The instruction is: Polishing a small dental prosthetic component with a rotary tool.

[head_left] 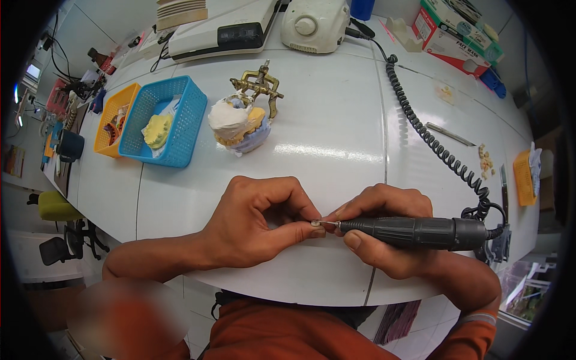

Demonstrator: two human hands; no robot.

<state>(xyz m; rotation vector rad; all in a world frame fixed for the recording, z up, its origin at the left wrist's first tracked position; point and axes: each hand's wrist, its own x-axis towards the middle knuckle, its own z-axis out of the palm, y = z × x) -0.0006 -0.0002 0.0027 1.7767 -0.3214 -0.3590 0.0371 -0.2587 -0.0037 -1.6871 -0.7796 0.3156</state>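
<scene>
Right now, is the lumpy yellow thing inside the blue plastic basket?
Inside: the walls of the blue plastic basket surround the lumpy yellow thing.

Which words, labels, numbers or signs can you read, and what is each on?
Red and white box: large printed lettering, which I won't copy out.
Green and white box: its fine print is too small and blurred to read.
Off-white control unit with a knob: no marking I can read.
Black handpiece in the right hand: none readable.
</scene>
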